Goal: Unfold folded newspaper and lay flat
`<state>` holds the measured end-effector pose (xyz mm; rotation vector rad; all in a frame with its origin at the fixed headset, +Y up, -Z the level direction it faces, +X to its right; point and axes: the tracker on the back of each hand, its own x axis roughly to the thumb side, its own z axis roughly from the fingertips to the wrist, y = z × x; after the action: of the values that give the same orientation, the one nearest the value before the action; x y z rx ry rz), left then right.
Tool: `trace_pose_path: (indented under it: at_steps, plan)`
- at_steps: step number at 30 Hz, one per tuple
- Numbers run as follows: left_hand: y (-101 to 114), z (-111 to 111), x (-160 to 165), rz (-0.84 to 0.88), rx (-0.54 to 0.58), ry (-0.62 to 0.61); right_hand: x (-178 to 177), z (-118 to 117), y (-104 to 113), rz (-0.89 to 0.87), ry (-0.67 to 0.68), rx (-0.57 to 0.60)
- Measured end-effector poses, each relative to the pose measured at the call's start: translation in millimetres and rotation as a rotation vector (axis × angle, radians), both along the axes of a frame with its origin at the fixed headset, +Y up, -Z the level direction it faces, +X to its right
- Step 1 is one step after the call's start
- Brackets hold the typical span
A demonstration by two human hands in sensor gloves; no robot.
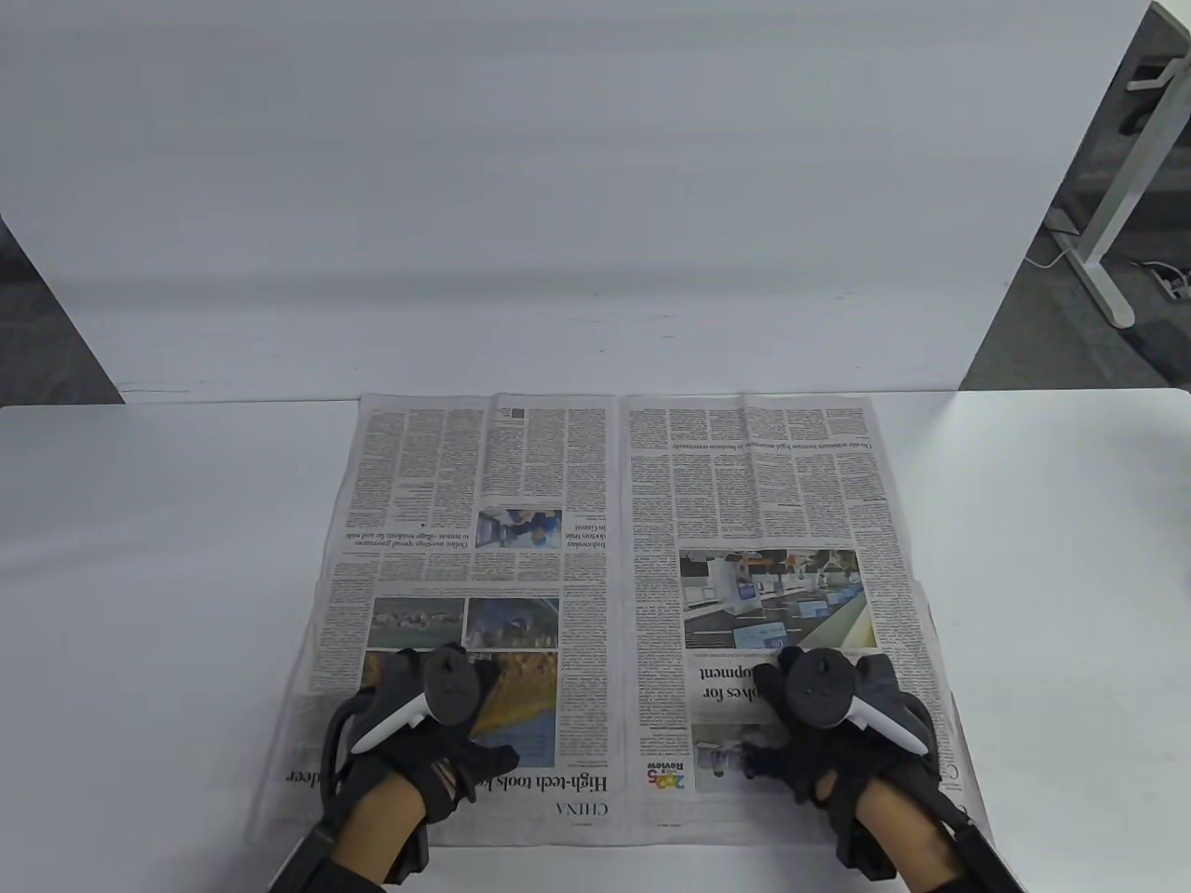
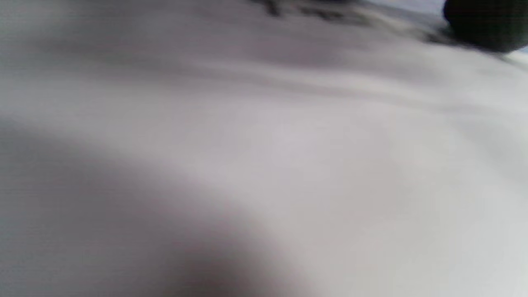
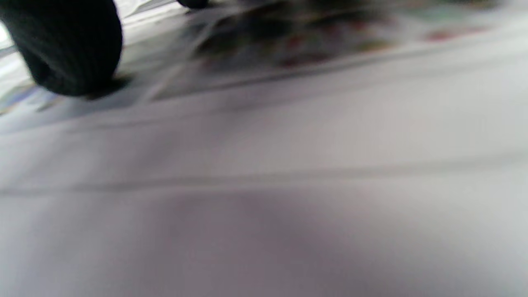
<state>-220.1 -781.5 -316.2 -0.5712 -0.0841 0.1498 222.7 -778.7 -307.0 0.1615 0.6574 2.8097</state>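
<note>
The newspaper (image 1: 614, 521) lies spread open on the white table (image 1: 140, 577), two pages side by side with a centre crease. My left hand (image 1: 437, 716) rests flat on the near part of the left page. My right hand (image 1: 819, 716) rests flat on the near part of the right page. Both hands press down on the paper and hold nothing. The left wrist view is a close blur of paper (image 2: 264, 165) with a dark fingertip (image 2: 486, 24) at the top right. The right wrist view shows blurred paper (image 3: 288, 165) and a dark fingertip (image 3: 70, 49) touching it at the top left.
A white backdrop board (image 1: 558, 186) stands behind the table. A white desk leg (image 1: 1117, 205) is on the floor at the far right. Bare table lies on both sides of the newspaper.
</note>
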Motion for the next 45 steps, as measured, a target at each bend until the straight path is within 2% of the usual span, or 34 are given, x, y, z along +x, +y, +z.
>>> trace_pose_path:
  at_steps: [12, 24, 28, 31, 32, 35, 38, 39, 41, 45]
  plan:
    - [1, 9, -56, -0.006, -0.03, 0.146, 67, 11, -1, -0.011, -0.084, 0.007]
    - [1, 11, -62, 0.017, -0.035, 0.168, 75, 14, -2, -0.012, -0.092, 0.034]
    - [13, 8, -61, 0.038, 0.026, 0.243, 75, 12, 10, -0.036, -0.109, 0.058]
    - [38, 6, -60, 0.064, 0.104, 0.289, 73, 9, 30, -0.091, -0.148, 0.138]
    - [51, 6, -60, 0.075, 0.168, 0.303, 70, 7, 39, -0.094, -0.154, 0.162]
    - [85, 4, -51, 0.118, 0.312, 0.33, 56, 1, 63, -0.091, -0.197, 0.219]
    - [103, 2, -28, 0.163, 0.367, 0.319, 28, -5, 80, -0.124, -0.25, 0.27]
    - [105, 1, -21, 0.168, 0.379, 0.308, 19, -7, 83, -0.124, -0.262, 0.286]
    - [105, 1, 7, 0.16, 0.474, 0.263, -3, -10, 88, -0.117, -0.285, 0.334]
    - [92, 1, 50, 0.141, 0.537, 0.173, -44, -11, 83, -0.12, -0.303, 0.448]
